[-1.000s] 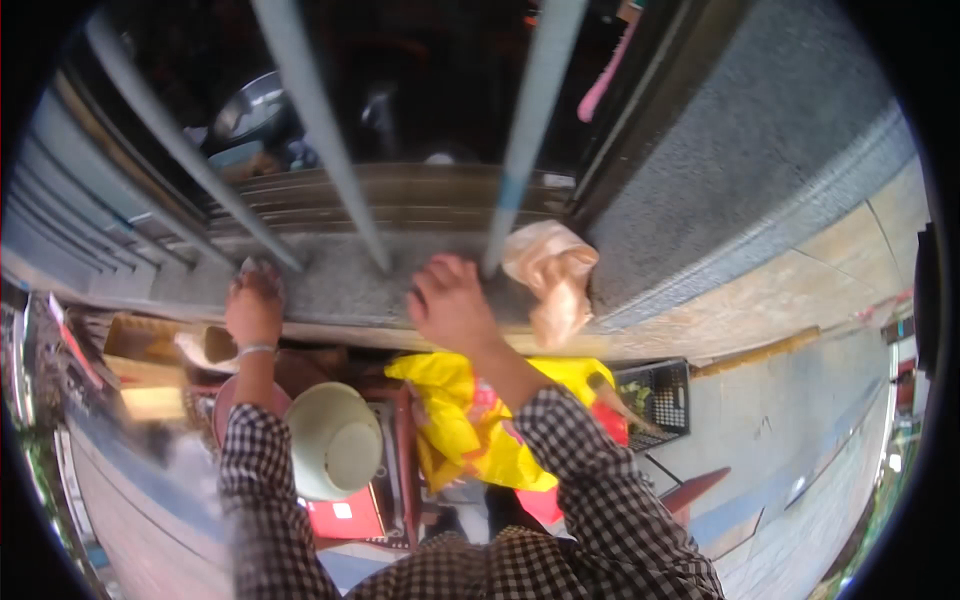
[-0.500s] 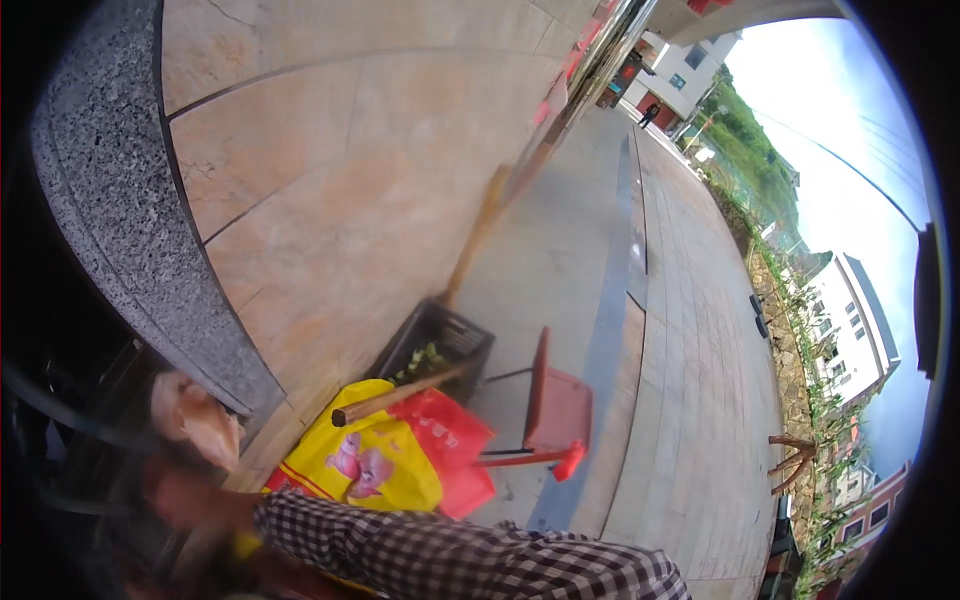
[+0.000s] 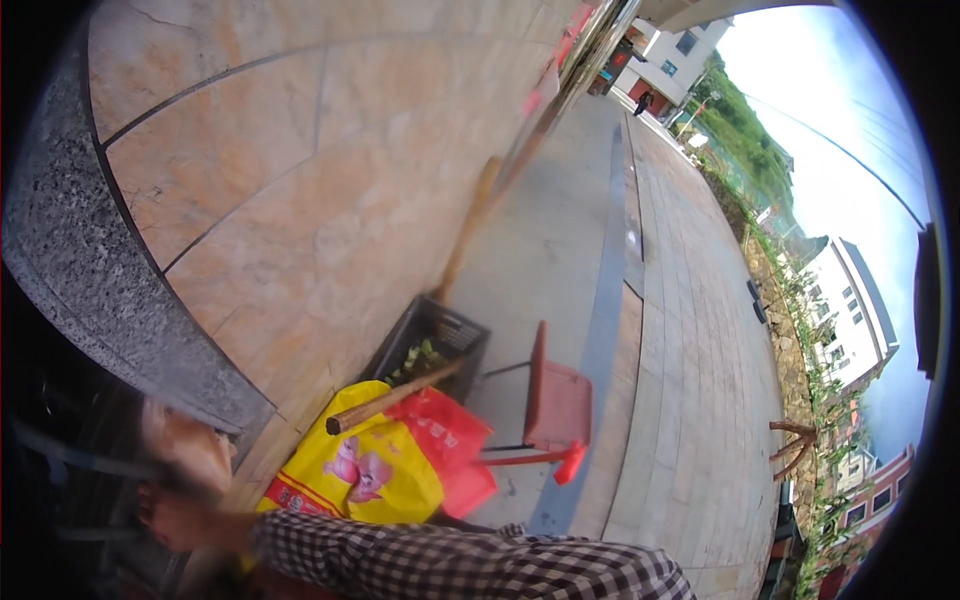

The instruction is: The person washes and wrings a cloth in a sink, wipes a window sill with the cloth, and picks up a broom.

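My right arm, in a black-and-white checked sleeve, reaches across the bottom toward the lower left. My right hand (image 3: 188, 522) is at its end, blurred and in shadow; whether its fingers grip anything cannot be made out. Just above it is a pale pinkish, crumpled-looking thing (image 3: 187, 446), blurred too. Beside the forearm lies a yellow bag (image 3: 395, 478) with a pink cartoon figure and red parts. A wooden stick (image 3: 385, 402) lies across the bag, its far end over a black plastic crate (image 3: 455, 330) with green leaves inside. My left hand does not show.
A red chair (image 3: 560, 405) stands beyond the bag. A long wooden pole (image 3: 462, 240) leans by the tiled wall (image 3: 250, 190). Grey speckled stone edging (image 3: 110, 270) curves along the left. Farther off are paving (image 3: 690, 350), a walking person (image 3: 643, 103) and white buildings (image 3: 850, 310).
The view has shifted, so the stone edging sits farther left and lower. My right hand is slightly lower in the picture and less smeared. The bag, crate and chair stay put.
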Demonstrator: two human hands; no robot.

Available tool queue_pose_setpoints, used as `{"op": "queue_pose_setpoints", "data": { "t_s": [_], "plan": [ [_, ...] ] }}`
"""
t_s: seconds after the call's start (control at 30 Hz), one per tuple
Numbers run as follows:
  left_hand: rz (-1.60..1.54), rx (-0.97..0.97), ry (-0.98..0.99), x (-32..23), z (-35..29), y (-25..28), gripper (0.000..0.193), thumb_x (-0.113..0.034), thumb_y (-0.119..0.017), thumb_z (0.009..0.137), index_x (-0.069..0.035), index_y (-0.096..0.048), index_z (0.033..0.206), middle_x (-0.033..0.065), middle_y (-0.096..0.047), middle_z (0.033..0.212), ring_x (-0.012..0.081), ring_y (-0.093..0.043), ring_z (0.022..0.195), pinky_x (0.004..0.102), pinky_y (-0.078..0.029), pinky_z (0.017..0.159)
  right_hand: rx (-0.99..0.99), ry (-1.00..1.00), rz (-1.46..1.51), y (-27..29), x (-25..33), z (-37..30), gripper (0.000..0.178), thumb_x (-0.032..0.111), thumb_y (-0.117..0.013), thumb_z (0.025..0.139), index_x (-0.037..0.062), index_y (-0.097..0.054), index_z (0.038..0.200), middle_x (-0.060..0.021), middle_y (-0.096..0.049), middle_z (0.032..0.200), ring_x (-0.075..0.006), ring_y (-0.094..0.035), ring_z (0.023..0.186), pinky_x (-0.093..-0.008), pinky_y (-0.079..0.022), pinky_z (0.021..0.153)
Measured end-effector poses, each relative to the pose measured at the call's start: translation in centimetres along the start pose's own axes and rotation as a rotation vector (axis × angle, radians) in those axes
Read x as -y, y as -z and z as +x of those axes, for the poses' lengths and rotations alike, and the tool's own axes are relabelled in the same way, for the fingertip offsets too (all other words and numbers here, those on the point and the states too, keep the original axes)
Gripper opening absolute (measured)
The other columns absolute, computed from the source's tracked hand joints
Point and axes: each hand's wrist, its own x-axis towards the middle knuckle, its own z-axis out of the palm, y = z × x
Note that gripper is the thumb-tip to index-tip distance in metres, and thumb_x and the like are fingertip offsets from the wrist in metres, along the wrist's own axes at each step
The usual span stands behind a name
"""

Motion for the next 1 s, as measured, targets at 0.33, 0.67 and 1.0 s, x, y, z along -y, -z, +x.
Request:
{"op": "queue_pose_setpoints", "data": {
  "t_s": [0.33, 0.67, 1.0],
  "plan": [
    [-0.387, -0.178, 0.193, -12.7, 2.1, 7.0, 0.010, -0.018, -0.062, 0.079, -0.011, -0.058, 0.085, 0.0152, -0.061, 0.083, 0.0377, -0.060, 0.073, 0.0467, -0.050, 0.061, -0.089, 0.095, -0.163, 4.0, -1.3, 0.3, 0.012, 0.017, -0.059, 0.077, 0.0062, -0.060, 0.083, -0.0112, -0.059, 0.086, -0.0311, -0.053, 0.095, -0.0453, -0.042, 0.086],
    [-0.422, -0.134, 0.262, -0.3, -2.5, 9.2, 0.005, -0.018, -0.057, 0.083, -0.013, -0.058, 0.082, 0.0142, -0.058, 0.087, 0.0378, -0.059, 0.080, 0.0468, -0.049, 0.065, -0.026, 0.207, -0.104, 2.8, 1.7, 1.5, 0.013, 0.010, -0.063, 0.077, 0.0047, -0.064, 0.088, -0.0122, -0.064, 0.090, -0.0306, -0.057, 0.098, -0.0414, -0.044, 0.086],
    [-0.610, 0.015, 1.053, 10.4, -1.6, 4.9, 0.046, -0.033, -0.055, 0.084, -0.016, -0.052, 0.126, 0.0182, -0.057, 0.115, 0.0365, -0.055, 0.107, 0.0469, -0.045, 0.090, -0.014, 0.204, -0.170, 3.0, 2.0, 1.4, 0.013, 0.008, -0.064, 0.076, 0.0015, -0.063, 0.087, -0.0150, -0.061, 0.093, -0.0339, -0.055, 0.099, -0.0456, -0.043, 0.086]
  ]
}}
